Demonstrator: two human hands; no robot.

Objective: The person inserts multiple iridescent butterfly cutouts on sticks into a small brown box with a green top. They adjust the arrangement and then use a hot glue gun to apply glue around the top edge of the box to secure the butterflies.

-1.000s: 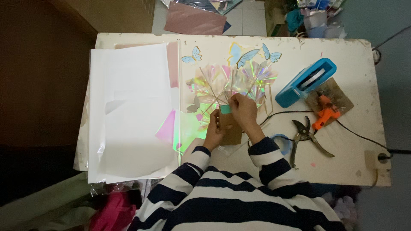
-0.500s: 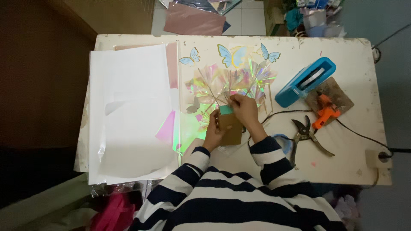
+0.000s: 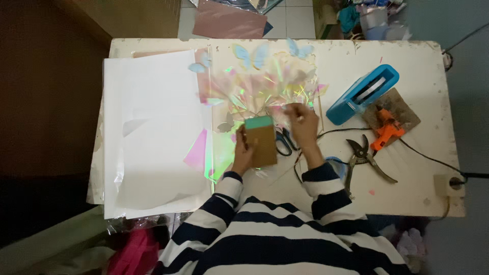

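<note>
My left hand [image 3: 242,153] grips the left edge of a brown cardboard block [image 3: 261,144] with a green top, standing on the white table [image 3: 336,188]. Sticks rise from the block with blue paper butterflies [image 3: 250,54] and crinkled iridescent film [image 3: 257,89] spread above it. My right hand [image 3: 301,125] is just right of the block, fingers pinched on a strand of that iridescent film. Scissors [image 3: 283,141] lie on the table between the block and my right wrist.
Large white sheets [image 3: 153,127] cover the table's left half. To the right lie a blue tape dispenser [image 3: 362,94], an orange glue gun [image 3: 385,132] on a brown board, pruning shears [image 3: 362,155] and a black cord running to a socket [image 3: 449,183].
The view has shifted slightly. My right hand moved from the top of the block out to its right, pulling at the film. The butterfly bunch has spread wider.
</note>
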